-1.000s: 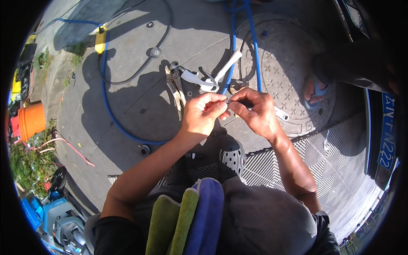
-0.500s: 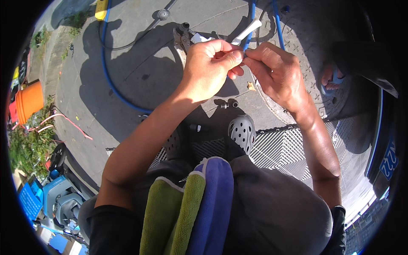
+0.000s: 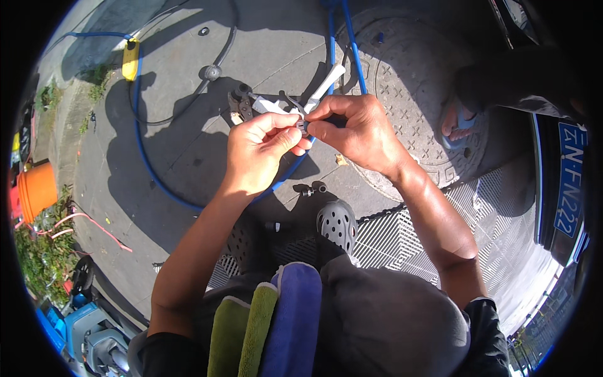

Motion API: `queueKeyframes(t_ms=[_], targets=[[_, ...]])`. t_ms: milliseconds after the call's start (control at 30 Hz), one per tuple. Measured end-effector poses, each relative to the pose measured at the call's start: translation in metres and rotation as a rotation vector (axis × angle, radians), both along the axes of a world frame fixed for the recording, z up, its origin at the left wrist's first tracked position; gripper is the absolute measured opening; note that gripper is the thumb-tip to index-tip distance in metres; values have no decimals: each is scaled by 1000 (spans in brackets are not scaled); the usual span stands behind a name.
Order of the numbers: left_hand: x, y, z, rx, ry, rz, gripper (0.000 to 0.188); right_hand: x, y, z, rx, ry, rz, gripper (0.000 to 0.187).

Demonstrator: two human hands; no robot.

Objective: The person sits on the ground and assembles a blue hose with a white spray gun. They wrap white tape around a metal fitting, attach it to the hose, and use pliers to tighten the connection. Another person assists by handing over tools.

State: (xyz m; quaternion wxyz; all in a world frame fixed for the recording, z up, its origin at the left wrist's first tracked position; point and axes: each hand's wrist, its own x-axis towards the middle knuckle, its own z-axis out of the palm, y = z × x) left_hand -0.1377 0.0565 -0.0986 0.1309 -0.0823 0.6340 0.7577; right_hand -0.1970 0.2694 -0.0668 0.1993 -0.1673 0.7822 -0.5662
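My left hand and my right hand meet above the pavement, fingertips nearly touching. Between them is a small dark metal piece, perhaps a fitting; the fingers cover much of it. The left thumb and fingers pinch it from one side, and the right thumb and index finger close on its other side. Just beyond the hands lies a hand tool with white handles and a riveted metal head. Small metal fittings rest on the ground nearer my feet, with another small piece beside my shoe.
A blue hose loops across the pavement, near a black cable and a yellow plastic piece. At right are a manhole cover, another person's sandalled foot and a vehicle's blue plate. An orange bucket stands left.
The head view has shifted, so the ground things appear lower and farther left. My hands have moved slightly left over the ground, still pinched together; the metal piece shows more clearly.
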Motion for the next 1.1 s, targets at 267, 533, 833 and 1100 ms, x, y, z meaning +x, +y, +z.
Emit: queueKeyframes(t_ms=[267,533,833,1100], targets=[[5,2,-7,-24,153,-39,19,-1,6,5,7,39,67,12],[4,8,-6,-72,280,-11,18,-2,7,-2,-155,-204,-3,10],[5,12,-11,-40,240,24,16,-7,8,-9,-192,-282,-19,17],[4,11,-12,-75,241,18,17,-7,5,-10,-204,-309,-28,18]])
